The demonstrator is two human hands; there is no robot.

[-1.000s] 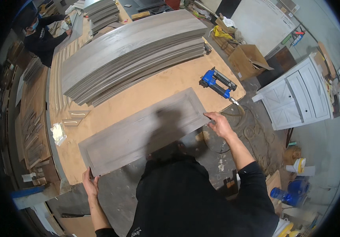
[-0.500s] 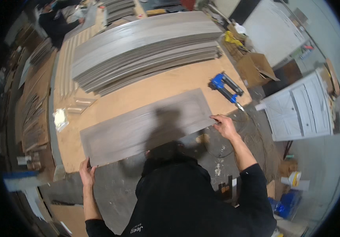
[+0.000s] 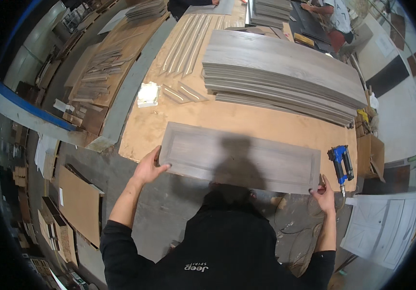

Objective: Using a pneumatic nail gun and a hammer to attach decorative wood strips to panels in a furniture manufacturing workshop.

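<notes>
A long grey wood-grain panel (image 3: 193,151) with a framed border lies along the near edge of the worktable, its front edge reaching the table's rim. My left hand (image 3: 147,167) is closed on its left end, the thumb on top near the front corner. My right hand (image 3: 324,197) pinches the right front corner, the thumb above and the other fingers along the end. A shadow falls across the panel's middle. Just beyond its right end lies a blue nail gun (image 3: 340,163) with a hose attached.
A stack of grey boards (image 3: 285,63) stands behind the panel on the wooden tabletop (image 3: 140,130). Long strips (image 3: 188,41) with pale lines lie at the far left, near a white patch (image 3: 148,94). People work at the far side. A white cabinet (image 3: 387,224) stands right.
The view has swung left, so the table and stack sit farther right in the picture. Both hands still hold the panel by its ends.
</notes>
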